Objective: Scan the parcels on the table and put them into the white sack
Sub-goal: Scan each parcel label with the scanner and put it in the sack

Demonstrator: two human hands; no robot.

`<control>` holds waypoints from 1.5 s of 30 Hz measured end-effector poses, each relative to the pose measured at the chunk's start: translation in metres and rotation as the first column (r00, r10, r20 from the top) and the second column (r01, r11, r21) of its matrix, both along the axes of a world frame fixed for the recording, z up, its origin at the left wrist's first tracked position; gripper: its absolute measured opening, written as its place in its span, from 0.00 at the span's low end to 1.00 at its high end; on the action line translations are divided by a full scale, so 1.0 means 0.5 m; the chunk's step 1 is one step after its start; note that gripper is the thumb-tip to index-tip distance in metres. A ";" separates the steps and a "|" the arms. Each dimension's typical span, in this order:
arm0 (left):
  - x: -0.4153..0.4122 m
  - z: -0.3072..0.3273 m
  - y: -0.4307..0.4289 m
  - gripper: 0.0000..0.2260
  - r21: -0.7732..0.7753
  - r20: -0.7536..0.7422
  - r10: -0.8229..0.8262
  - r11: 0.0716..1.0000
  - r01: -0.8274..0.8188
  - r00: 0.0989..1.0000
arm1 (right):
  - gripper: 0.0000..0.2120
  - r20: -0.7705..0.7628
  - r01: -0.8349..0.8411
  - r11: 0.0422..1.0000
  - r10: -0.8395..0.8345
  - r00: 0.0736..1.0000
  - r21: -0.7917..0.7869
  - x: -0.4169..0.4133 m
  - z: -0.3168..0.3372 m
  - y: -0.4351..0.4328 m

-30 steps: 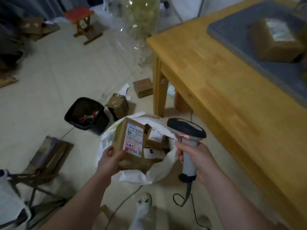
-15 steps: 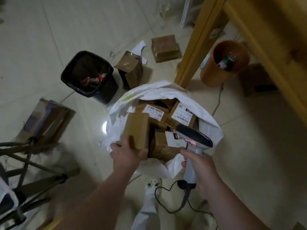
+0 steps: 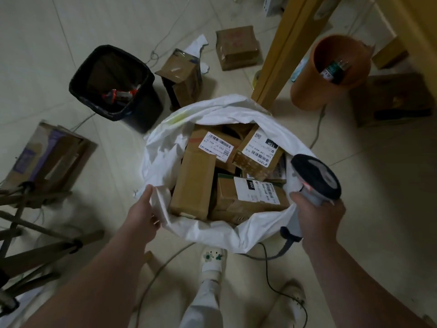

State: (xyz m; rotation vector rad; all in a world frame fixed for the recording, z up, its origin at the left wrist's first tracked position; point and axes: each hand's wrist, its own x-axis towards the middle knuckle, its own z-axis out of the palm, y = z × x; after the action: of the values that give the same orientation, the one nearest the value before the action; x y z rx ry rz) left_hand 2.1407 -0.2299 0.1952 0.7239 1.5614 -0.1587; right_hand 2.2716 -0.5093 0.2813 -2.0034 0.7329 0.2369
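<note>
The left hand has its grip pinched on the near rim of the floppy white plastic sack, thumb outside and fingertips tucked into the fold. The right hand is wrapped round the grey handle of the black-headed barcode scanner, just over the sack's right edge. The brown cardboard parcels are piled inside to the rim, with the plain tall parcel leaning at the near side. If the rim is let go, the soft wall could sag and spill that one. The black cable loops on the tiled floor beside the white shoe; a step could snag it and jerk the scanner.
</note>
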 end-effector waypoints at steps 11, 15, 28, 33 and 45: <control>0.084 0.189 -0.084 0.05 0.726 -0.351 -0.485 0.399 0.560 0.801 | 0.10 -0.239 -0.171 0.985 0.175 0.955 0.039 0.041 0.050 -0.018; 0.096 0.294 -0.071 0.03 0.803 -0.419 -0.520 0.170 0.571 0.744 | 0.11 -0.213 -0.266 0.962 0.247 0.945 -0.062 0.055 0.133 -0.013; 0.000 0.266 -0.106 0.09 0.240 0.048 -0.168 0.959 0.152 0.985 | 0.09 -0.330 -0.231 0.955 0.282 0.901 0.186 -0.001 0.127 -0.043; 0.004 0.248 -0.146 0.08 0.181 0.190 0.063 0.979 -0.098 0.980 | 0.15 -0.300 0.004 0.991 0.037 0.953 0.133 -0.013 0.083 -0.115; 0.053 0.183 -0.204 0.05 0.273 0.080 -0.074 0.961 0.049 0.994 | 0.18 -0.521 0.183 0.883 0.079 0.850 0.432 -0.029 -0.085 -0.130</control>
State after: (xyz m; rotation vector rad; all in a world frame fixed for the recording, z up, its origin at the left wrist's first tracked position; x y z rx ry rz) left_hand 2.1671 -0.3319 0.2868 0.9818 1.4912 0.0429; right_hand 2.2571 -0.5742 0.2389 -1.4465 0.9635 0.8773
